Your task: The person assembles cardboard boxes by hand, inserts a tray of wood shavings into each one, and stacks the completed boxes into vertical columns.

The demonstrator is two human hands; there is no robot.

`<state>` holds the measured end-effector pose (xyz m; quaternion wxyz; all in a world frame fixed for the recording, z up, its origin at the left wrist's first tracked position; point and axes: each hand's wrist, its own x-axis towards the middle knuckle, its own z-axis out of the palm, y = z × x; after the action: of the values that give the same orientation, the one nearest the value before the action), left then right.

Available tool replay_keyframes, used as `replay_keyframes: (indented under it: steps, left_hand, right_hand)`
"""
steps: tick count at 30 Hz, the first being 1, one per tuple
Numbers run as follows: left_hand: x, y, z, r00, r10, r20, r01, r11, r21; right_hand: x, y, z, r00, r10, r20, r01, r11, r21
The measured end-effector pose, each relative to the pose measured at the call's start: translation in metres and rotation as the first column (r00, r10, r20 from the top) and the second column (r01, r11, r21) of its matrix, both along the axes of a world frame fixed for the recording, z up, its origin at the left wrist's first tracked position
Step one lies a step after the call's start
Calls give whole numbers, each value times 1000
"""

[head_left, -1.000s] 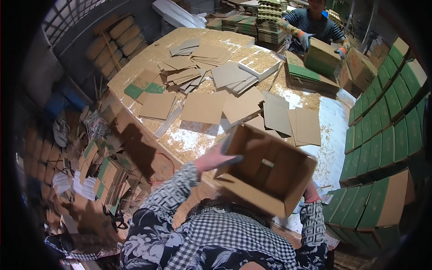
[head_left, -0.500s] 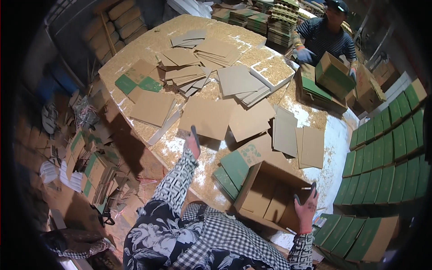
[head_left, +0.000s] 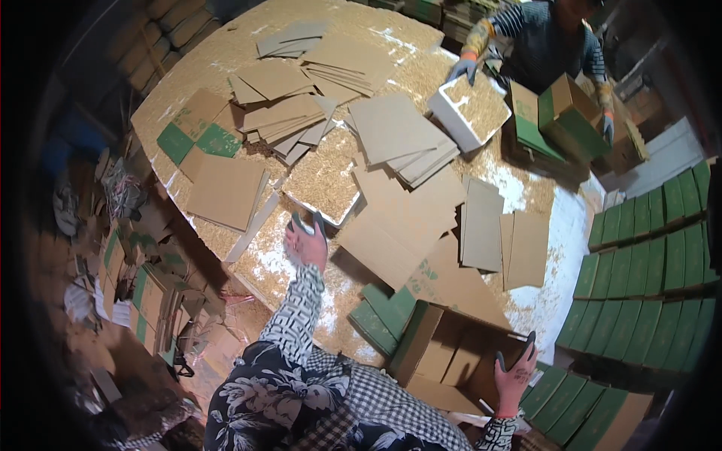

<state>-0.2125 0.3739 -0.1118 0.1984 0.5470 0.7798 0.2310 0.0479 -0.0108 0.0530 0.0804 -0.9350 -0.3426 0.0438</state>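
Single head cam, worn high, facing steeply down and fwd over the big round table [head_left: 226,56]. Fisheye: table rim bends hard toward the pic's edges, dark ring round the frame. Wearer's sleeves enter from the bottom edge, close to the lens; table's near edge sits mid-frame, far edge by the top (a second person there looks small). No 2nd view, so nothing shared.

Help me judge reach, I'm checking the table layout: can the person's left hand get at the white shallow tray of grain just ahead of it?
Probably yes: the left hand hovers open at the white shallow tray's near edge, nothing between them.
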Motion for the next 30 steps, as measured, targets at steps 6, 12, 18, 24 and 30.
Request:
replay_keyframes:
  steps: [6, 12, 18, 24, 30]
  left_hand:
    - [41, 57, -53, 718, 190, 669, -274, 962, 21]
    - [11, 51, 17, -56, 94, 994, -294, 950, -106]
    - [-16, -16, 125, 313, -357, 880, -365, 810, 459]
    - [-24, -64, 167, 679, -599, 424, 1, 578, 816]
    - [2, -145, 188, 561, -814, 152, 419, 437, 796]
  right_hand:
    - [-1, 7, -4, 999, -31, 39, 35, 994, -106]
    - [-8, 10, 3, 998, 2, 60, -2, 1000, -2]
    - [-4, 0, -9, 986, 68, 153, -75, 996, 43]
    - [-11, 1, 7, 955, 144, 260, -162, 986, 47]
    - [1, -1, -23, 893, 381, -238, -89, 668, 738]
